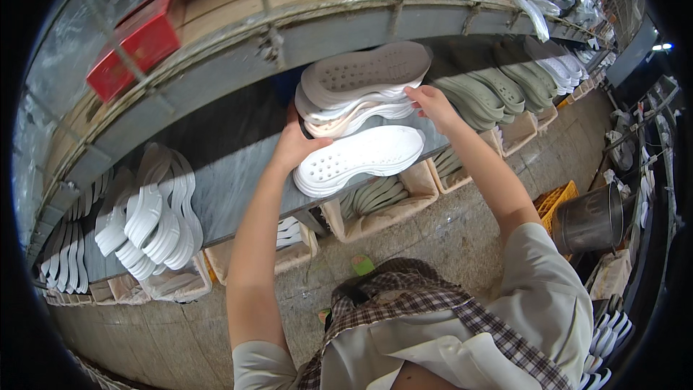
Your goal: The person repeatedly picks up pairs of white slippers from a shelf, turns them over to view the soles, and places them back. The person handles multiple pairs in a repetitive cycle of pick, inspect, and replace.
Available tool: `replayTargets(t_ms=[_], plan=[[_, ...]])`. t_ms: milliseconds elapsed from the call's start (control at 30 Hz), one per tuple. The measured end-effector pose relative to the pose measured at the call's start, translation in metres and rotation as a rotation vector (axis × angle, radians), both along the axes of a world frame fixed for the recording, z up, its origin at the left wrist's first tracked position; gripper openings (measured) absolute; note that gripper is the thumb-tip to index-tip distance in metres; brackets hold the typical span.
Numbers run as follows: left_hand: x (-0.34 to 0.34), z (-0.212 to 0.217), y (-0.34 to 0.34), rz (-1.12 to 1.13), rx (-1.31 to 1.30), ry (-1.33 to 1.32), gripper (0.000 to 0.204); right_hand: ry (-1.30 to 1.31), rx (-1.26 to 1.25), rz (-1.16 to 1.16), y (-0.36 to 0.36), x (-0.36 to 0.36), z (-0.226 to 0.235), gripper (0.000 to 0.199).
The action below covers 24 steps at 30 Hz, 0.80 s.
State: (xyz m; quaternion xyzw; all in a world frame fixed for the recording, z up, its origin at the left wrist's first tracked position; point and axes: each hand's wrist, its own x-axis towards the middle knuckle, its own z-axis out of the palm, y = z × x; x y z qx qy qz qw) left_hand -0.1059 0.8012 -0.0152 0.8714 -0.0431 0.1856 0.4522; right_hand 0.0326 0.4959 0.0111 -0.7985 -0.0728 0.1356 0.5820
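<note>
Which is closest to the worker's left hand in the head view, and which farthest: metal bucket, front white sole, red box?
From the left hand:
1. Front white sole: just to its right, by the thumb.
2. Red box: ahead, to its left.
3. Metal bucket: far off to its right.

My left hand (297, 146) has passing room along the bench (234, 155) at nine o'clock; green soles (476, 94) block two, the shelf (346, 27) twelve.
</note>
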Motion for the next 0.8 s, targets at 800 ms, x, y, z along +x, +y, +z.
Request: replayTargets(t_ms=[800], plan=[[0.049,-0.011,0.017,0.025,-0.330,0.122,0.090,0.142,0.409,-0.065,-0.005,0.030,0.028,0.036]])
